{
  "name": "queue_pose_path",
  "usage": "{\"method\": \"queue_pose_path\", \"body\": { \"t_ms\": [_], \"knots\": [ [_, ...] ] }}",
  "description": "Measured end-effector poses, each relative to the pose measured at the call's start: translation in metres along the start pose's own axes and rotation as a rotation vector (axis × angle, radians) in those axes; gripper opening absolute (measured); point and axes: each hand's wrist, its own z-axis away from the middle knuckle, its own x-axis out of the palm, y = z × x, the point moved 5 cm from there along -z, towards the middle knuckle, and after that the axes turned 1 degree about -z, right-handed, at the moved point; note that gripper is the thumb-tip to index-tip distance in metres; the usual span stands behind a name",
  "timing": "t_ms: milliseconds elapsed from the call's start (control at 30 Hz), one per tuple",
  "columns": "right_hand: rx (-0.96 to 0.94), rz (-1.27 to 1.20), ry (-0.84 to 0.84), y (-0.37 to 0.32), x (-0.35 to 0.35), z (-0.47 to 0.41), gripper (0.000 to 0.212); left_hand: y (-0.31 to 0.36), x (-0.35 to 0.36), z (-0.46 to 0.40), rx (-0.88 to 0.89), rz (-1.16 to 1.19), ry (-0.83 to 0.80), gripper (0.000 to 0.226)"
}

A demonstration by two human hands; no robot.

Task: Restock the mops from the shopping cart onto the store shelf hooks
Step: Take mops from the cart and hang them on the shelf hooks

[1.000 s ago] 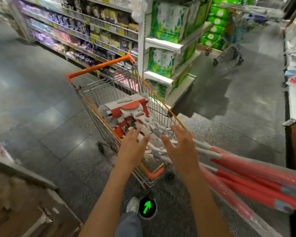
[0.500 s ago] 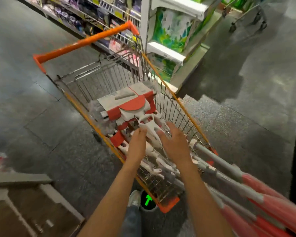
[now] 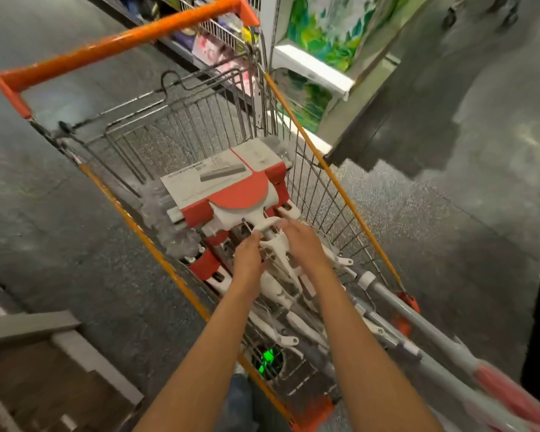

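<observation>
A wire shopping cart [image 3: 337,185] with an orange handle bar [image 3: 113,46] stands before me on the floor. Several red, white and grey mops lie in it, heads toward the handle; the top mop head [image 3: 228,188] has a grey label card. Their grey and red shafts [image 3: 443,347] stick out over the near right end. My left hand [image 3: 247,260] and my right hand [image 3: 303,241] are both down inside the cart on the white neck of the top mop [image 3: 276,244], fingers curled around it from either side.
Store shelving with green packages [image 3: 325,29] and small goods stands beyond the cart at the top. A dark shelf edge [image 3: 387,132] lies to the right. A low wooden and grey fixture [image 3: 44,353] sits at the lower left. Grey tiled floor surrounds the cart.
Both hands have reached forward and down into the cart, from hovering open above the mops to closing on the top mop's white neck. The view has tilted downward.
</observation>
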Motion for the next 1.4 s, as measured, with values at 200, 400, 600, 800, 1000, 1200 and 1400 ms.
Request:
{"method": "queue_pose_path", "body": {
  "t_ms": [200,400,600,800,1000,1200,1400],
  "knots": [
    [0.059,-0.029,-0.006,0.008,0.001,-0.024,0.033,-0.004,-0.007,-0.013,0.001,0.013,0.041,0.026],
    [-0.060,0.045,0.063,0.014,0.001,-0.020,0.035,-0.002,-0.005,-0.001,0.029,0.022,0.009,0.027],
    [-0.069,0.041,0.131,0.003,-0.012,0.008,0.031,0.003,-0.007,0.030,0.069,0.028,-0.027,0.026],
    [-0.109,0.090,0.186,-0.024,-0.037,0.044,0.028,0.021,0.002,0.071,0.126,0.048,-0.114,0.026],
    [-0.173,0.020,0.290,-0.051,-0.069,0.099,0.029,0.042,0.016,0.121,0.216,0.023,-0.186,0.024],
    [-0.234,-0.028,0.425,-0.063,-0.103,0.153,0.030,0.060,0.034,0.175,0.349,-0.014,-0.280,0.023],
    [-0.293,-0.151,0.610,-0.066,-0.140,0.237,0.030,0.061,0.061,0.242,0.436,-0.039,-0.428,0.022]
  ]
}}
